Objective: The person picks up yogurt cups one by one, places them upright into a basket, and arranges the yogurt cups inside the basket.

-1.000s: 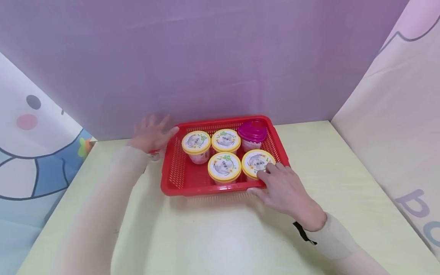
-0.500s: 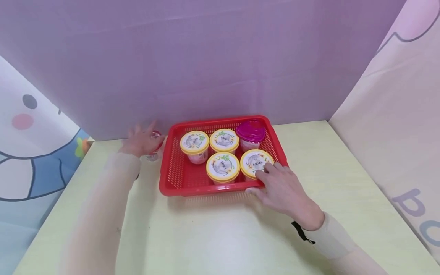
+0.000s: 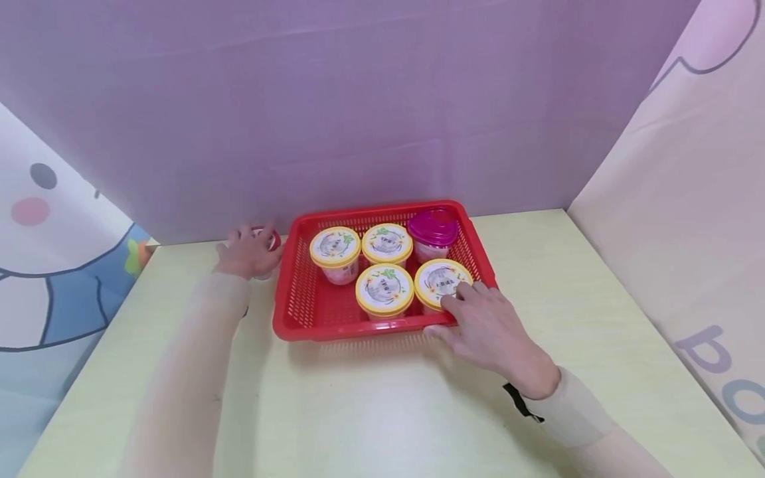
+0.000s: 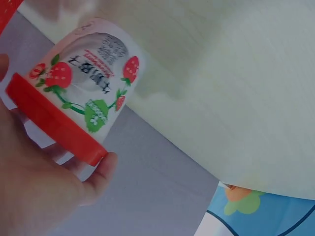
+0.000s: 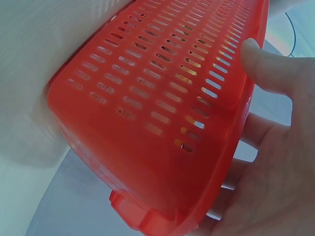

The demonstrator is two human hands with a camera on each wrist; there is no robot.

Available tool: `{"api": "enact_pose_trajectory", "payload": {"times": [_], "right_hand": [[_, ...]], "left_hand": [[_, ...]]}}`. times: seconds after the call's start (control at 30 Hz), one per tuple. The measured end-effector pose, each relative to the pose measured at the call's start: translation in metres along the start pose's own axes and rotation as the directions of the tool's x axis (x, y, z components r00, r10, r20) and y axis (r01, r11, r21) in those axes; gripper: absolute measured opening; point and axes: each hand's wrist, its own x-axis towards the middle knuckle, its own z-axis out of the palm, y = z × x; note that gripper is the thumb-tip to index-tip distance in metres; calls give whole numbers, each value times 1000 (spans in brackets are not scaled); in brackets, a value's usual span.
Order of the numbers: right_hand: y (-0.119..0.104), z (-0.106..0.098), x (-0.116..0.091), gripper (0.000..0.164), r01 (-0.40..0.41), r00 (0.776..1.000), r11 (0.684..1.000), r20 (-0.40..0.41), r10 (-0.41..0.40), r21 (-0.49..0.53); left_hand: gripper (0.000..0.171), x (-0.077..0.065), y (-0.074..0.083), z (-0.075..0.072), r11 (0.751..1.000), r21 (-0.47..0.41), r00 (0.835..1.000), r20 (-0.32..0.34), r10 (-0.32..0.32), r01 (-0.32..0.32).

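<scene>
My left hand (image 3: 250, 253) is at the back left of the table, with its fingers around the red lid of a cup (image 4: 91, 73). The white cup has strawberries printed on its side and stands close to the purple backdrop. Just right of that hand is a red plastic basket (image 3: 287, 312) with slotted walls. My right hand (image 3: 487, 328) grips the basket's front rim near the right corner, thumb outside and fingers over the edge. Those fingers overlap a yellow-rimmed cup (image 3: 443, 279) inside the basket.
Several yellow-rimmed cups, such as a front one (image 3: 384, 290) and a left one (image 3: 335, 249), stand in the basket. A cup with a magenta lid (image 3: 433, 228) fills its back right corner. Purple cloth (image 3: 358, 113) rises behind the pale table (image 3: 370, 411).
My left hand was spread over the basket's left rim, then moved left and down onto the red-lidded cup. My right hand keeps its hold on the basket rim.
</scene>
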Motion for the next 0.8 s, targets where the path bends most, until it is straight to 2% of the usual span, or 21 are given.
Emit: {"api": "enact_pose_trajectory", "payload": {"times": [0.23,0.53,0.8], "right_hand": [[-1,0,1,54,3,1000,1000,-8,-3,2],[-1,0,1,54,8,1000,1000,-6,-8,-2],[0,1,1,54,1,1000,1000,-5,-1,-3]], "left_hand": [[74,0,-3,1,1000,9,1000,-13,1,-1],[79,-3,-13,1,999,32,1000,-15,20,-19],[71,-9,-18,-10,998,46,999,6,42,-42]]}}
